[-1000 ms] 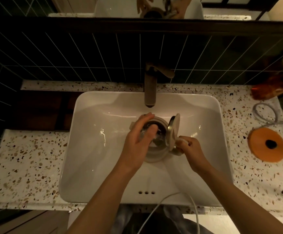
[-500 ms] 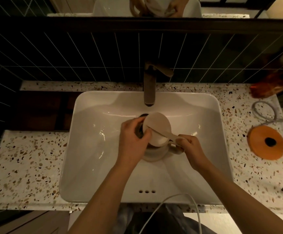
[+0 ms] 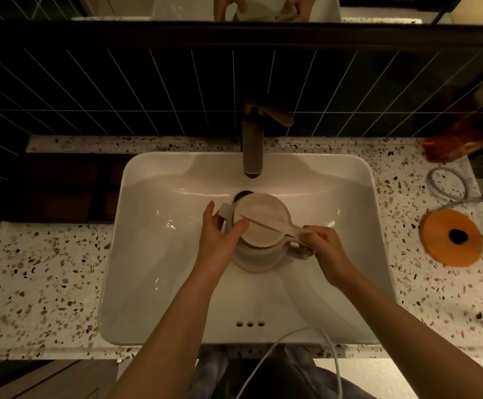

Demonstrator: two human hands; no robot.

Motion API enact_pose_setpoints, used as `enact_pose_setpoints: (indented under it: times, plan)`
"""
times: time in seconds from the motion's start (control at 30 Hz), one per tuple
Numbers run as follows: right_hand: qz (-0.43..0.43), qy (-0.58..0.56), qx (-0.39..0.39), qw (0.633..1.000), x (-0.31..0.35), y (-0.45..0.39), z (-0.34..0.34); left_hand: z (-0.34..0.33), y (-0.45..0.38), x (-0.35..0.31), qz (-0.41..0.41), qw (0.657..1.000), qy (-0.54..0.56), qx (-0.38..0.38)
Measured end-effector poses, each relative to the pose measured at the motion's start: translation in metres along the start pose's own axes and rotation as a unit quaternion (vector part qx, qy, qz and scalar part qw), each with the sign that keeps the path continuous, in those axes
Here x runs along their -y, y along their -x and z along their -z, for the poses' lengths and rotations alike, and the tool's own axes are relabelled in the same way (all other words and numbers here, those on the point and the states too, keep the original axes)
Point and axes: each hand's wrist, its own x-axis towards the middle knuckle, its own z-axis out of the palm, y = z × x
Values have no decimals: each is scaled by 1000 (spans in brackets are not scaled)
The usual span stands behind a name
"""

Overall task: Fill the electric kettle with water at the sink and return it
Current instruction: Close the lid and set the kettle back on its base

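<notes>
A cream electric kettle (image 3: 260,223) stands upright in the white sink (image 3: 159,254), just in front of the dark faucet (image 3: 253,145). Its lid lies flat and closed. My right hand (image 3: 325,250) is closed around the kettle's handle on its right side. My left hand (image 3: 218,240) rests against the kettle's left side by the spout, thumb touching the lid's edge, fingers loosely apart. No water runs from the faucet. The kettle's orange round base (image 3: 450,237) lies on the terrazzo counter to the right of the sink.
A grey cable loop (image 3: 447,182) lies behind the orange base, and an orange crinkled packet (image 3: 456,142) sits at the back right. The terrazzo counter (image 3: 41,283) extends left of the sink. A white cord (image 3: 306,341) hangs in front of the sink's near edge.
The kettle's lid was standing open a second ago with my left fingers at the opening; it has swung down and is now shut. My left hand has shifted to the kettle's left side.
</notes>
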Motion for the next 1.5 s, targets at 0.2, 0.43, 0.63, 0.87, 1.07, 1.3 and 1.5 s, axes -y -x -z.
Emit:
enact_pose_setpoints:
  times: [0.2,0.43,0.63,0.87,1.07,1.3,1.5]
  plan:
    - [4,21,21,1000,0,-1,3,6,-5,13,-11,1000,-1,16]
    - [25,32,13,999,4,3,10,4,-12,15,1,1000,3,30]
    - [-62,-52,-1,997,-6,11,6,4,-16,20,26,994,90,52]
    - [-67,-127,-14,989,4,17,-8,4,-14,18,34,980,181,69]
    - [-44,-175,-7,984,22,32,-1,3,6,-1,-18,978,187,94]
    - [14,-200,-39,979,55,56,25,-14,38,-41,-70,973,172,137]
    - [36,-239,-38,970,70,80,63,-50,60,-64,-110,971,128,172]
